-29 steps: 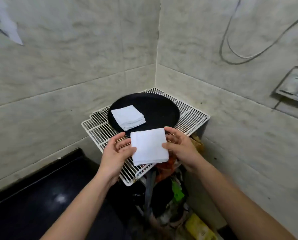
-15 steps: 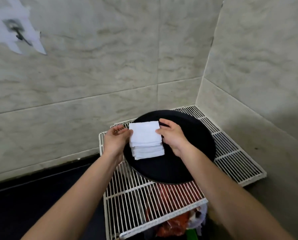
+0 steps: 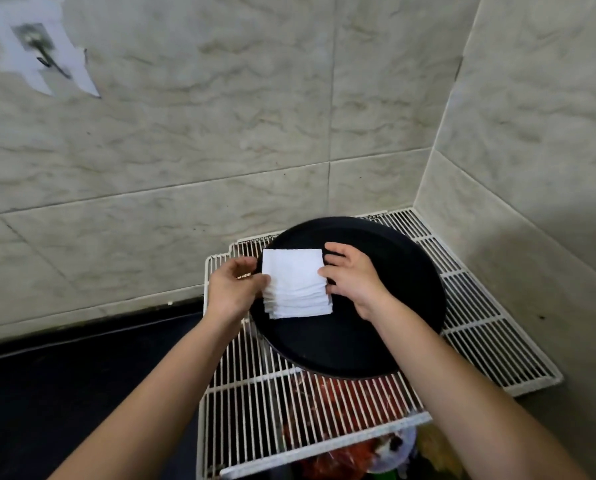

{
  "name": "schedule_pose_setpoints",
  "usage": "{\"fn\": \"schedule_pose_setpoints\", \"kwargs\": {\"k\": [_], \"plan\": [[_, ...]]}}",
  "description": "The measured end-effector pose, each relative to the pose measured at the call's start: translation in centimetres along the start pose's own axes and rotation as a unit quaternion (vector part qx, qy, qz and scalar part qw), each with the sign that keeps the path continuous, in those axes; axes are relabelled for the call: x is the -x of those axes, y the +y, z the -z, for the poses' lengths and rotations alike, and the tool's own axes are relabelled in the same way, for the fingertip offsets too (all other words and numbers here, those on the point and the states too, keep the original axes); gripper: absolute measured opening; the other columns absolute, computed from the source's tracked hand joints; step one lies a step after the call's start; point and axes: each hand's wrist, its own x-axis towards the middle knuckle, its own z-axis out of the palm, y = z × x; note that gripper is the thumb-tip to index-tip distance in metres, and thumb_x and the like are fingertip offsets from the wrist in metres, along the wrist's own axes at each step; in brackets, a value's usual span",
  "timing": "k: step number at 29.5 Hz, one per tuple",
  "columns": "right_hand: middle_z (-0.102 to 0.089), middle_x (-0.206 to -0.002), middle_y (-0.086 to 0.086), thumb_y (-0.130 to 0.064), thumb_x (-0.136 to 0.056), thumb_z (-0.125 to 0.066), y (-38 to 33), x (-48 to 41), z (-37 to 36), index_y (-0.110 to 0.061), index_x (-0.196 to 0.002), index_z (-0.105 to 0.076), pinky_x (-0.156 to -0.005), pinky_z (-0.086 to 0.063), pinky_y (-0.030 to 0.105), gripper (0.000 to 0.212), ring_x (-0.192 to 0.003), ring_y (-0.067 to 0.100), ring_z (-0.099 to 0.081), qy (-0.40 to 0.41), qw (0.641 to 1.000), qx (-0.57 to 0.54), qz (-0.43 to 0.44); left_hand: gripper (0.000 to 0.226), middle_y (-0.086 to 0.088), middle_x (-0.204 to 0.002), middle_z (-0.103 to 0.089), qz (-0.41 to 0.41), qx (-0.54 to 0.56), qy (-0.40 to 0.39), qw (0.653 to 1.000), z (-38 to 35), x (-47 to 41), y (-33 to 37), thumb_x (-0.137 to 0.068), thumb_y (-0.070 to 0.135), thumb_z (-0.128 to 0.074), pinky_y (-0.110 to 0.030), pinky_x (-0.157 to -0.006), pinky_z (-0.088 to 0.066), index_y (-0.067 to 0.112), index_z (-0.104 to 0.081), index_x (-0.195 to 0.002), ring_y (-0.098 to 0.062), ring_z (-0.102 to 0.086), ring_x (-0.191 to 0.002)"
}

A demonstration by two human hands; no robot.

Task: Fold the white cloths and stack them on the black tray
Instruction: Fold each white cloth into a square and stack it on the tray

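Fingers [image 3: 246, 264] of left hand [image 3: 232, 289], right hand [image 3: 353, 280] pinched on cloth stack [image 3: 294, 285] — black tray [image 3: 376, 334], wire rack [image 3: 289, 410] beneath.

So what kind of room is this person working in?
Probably a tiled kitchen or utility corner of a home: marbled wall tiles meet in a corner, a white wire rack holds the black tray, and a dark counter runs along the wall.
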Motion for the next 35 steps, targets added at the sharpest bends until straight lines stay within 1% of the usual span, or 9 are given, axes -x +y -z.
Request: {"fn": "schedule_pose_setpoints", "kwargs": {"k": [4, 10, 14, 19, 24, 27, 31, 33, 35], "plan": [[-0.057, -0.134, 0.008, 0.008, -0.085, -0.061, 1.0, 0.8, 0.3, -0.017, -0.139, -0.053, -0.070, -0.061, 0.028, 0.060, -0.099, 0.014, -0.065, 0.001, 1.000, 0.017, -0.005, 0.028, -0.006, -0.104, -0.068, 0.023, -0.015, -0.023, 0.999, 0.5, 0.7, -1.0, -0.079, -0.006, -0.074, -0.021, -0.063, -0.051, 0.012, -0.065, -0.098, -0.016, -0.066, -0.080], [-0.061, -0.125, 0.002, 0.008, -0.085, -0.062, 1.9, 2.0, 0.6, -0.017, -0.137, -0.055, -0.078, -0.061, 0.029, 0.058, -0.100, 0.012, -0.066, 0.022, 0.999, -0.013, 0.019, 0.028, -0.001, -0.096, -0.070, -0.002, -0.001, -0.037, 0.999, 0.9, 2.0, -1.1, -0.080, -0.009, -0.071, -0.015, -0.062, -0.052, 0.013, -0.067, -0.097, -0.013, -0.067, -0.082], [-0.063, -0.125, -0.002, -0.001, -0.089, -0.063, 2.8, 2.2, 0.5, -0.020, -0.132, -0.059, -0.079, -0.059, 0.026, 0.046, -0.098, 0.008, -0.066, 0.062, 0.997, 0.030, 0.039, 0.025, 0.000, -0.092, -0.068, -0.022, -0.019, -0.042, 0.999, 0.5, 2.9, -1.3, -0.082, -0.008, -0.071, -0.010, -0.063, -0.052, 0.013, -0.066, -0.093, -0.012, -0.065, -0.082], [-0.067, -0.120, -0.010, -0.033, -0.091, -0.066, 3.9, 3.0, 0.4, -0.024, -0.127, -0.064, -0.102, -0.051, 0.037, 0.037, -0.112, 0.005, -0.062, 0.075, 0.992, 0.081, 0.062, 0.037, -0.004, -0.118, -0.067, -0.018, -0.014, -0.022, 0.999, 0.3, 3.8, -2.1, -0.091, 0.011, -0.069, -0.021, -0.089, -0.051, 0.005, -0.061, -0.127, -0.015, -0.064, -0.107], [-0.065, -0.131, -0.002, -0.019, -0.094, -0.062, 4.6, 3.7, -0.3, -0.018, -0.135, -0.060, -0.110, -0.044, 0.036, 0.041, -0.122, 0.010, -0.059, 0.048, 0.979, 0.172, 0.100, 0.042, 0.001, -0.125, -0.062, -0.012, -0.035, -0.091, 0.995, -0.6, 5.2, -2.4, -0.097, 0.002, -0.055, -0.009, -0.072, -0.051, 0.007, -0.051, -0.138, 0.003, -0.060, -0.095], [-0.055, -0.144, -0.002, -0.022, -0.100, -0.052, 4.5, 3.8, -0.4, -0.020, -0.144, -0.051, -0.114, -0.037, 0.033, 0.044, -0.133, 0.015, -0.049, 0.035, 0.969, 0.225, 0.099, 0.042, -0.002, -0.131, -0.060, 0.003, -0.020, -0.096, 0.995, -0.6, 5.2, -2.1, -0.099, 0.005, -0.052, -0.011, -0.075, -0.051, 0.007, -0.048, -0.140, -0.001, -0.061, -0.099], [-0.038, -0.157, -0.003, -0.025, -0.102, -0.043, 3.4, 3.0, -0.7, -0.021, -0.154, -0.035, -0.121, -0.025, 0.036, 0.052, -0.145, 0.016, -0.033, 0.010, 0.976, 0.205, 0.075, 0.053, 0.007, -0.139, -0.049, 0.036, 0.033, -0.085, 0.995, -0.8, 4.9, -0.2, -0.102, 0.020, -0.050, -0.022, -0.094, -0.040, 0.008, -0.033, -0.150, -0.007, -0.051, -0.114], [-0.031, -0.161, -0.002, -0.022, -0.102, -0.041, 2.7, 2.3, -1.0, -0.020, -0.156, -0.031, -0.122, -0.021, 0.035, 0.055, -0.148, 0.017, -0.027, -0.010, 0.976, 0.209, 0.056, 0.064, 0.007, -0.145, -0.045, 0.074, 0.049, -0.088, 0.992, -1.1, 3.5, 0.0, -0.094, 0.042, -0.054, -0.029, -0.106, -0.035, 0.015, -0.036, -0.149, -0.011, -0.047, -0.125], [-0.029, -0.161, -0.003, -0.019, -0.101, -0.040, 2.3, 1.7, -1.1, -0.020, -0.156, -0.030, -0.123, -0.019, 0.034, 0.055, -0.149, 0.017, -0.026, -0.026, 0.976, 0.212, 0.045, 0.072, -0.004, -0.141, -0.056, 0.106, 0.067, -0.109, 0.986, -1.2, 1.7, -1.5, -0.081, 0.060, -0.055, -0.042, -0.110, -0.040, 0.020, -0.050, -0.140, -0.020, -0.057, -0.122]]}}
